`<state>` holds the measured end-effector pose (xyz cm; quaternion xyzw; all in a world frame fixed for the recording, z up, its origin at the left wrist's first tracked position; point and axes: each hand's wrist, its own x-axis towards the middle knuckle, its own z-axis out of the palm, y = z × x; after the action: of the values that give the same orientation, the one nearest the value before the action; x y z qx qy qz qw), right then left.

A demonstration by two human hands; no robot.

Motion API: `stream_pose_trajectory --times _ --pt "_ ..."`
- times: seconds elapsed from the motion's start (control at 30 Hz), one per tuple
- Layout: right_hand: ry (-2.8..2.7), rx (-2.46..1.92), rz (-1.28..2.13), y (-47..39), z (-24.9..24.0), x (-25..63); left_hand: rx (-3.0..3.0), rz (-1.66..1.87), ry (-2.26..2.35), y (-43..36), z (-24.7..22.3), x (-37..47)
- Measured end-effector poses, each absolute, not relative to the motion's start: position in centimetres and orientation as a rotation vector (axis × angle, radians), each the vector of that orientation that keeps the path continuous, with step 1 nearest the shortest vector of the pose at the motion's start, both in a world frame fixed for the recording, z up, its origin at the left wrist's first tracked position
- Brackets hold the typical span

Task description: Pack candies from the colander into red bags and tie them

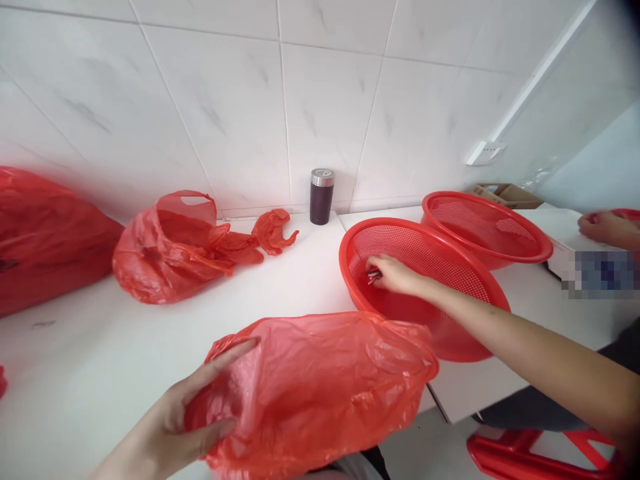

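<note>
We hold a crinkled, translucent red bag (320,393) at the white table (280,287)'s near edge with our left hand (185,413). Our right hand (395,274), inside the perforated red basket (425,250), pinches small pieces (373,276); behind stands a glossy, veined tile wall (230,107).

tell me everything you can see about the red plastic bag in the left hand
The red bag is thin, wrinkled and partly see-through, and looks like plastic. It is spread wide, with a crumpled upper edge. The left hand holds it at its left end, thumb and forefinger apart. In view it covers part of the white table's near edge, and its right end overlaps the red basket; whether it touches the basket is unclear. No contents can be made out.
</note>
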<state>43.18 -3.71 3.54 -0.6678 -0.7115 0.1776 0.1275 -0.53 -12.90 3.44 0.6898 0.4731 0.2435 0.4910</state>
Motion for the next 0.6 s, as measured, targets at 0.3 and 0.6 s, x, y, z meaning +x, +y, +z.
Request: stream_pose_trajectory --times 0.3,0.6 --pt "-2.011 -1.34 0.96 -11.1 16.6 34.7 1.777 0.463 1.122 -13.2 5.5 1.2" --pt "-2.297 -1.309 0.978 -11.8 13.4 31.4 1.849 0.431 1.092 -12.7 5.8 2.0"
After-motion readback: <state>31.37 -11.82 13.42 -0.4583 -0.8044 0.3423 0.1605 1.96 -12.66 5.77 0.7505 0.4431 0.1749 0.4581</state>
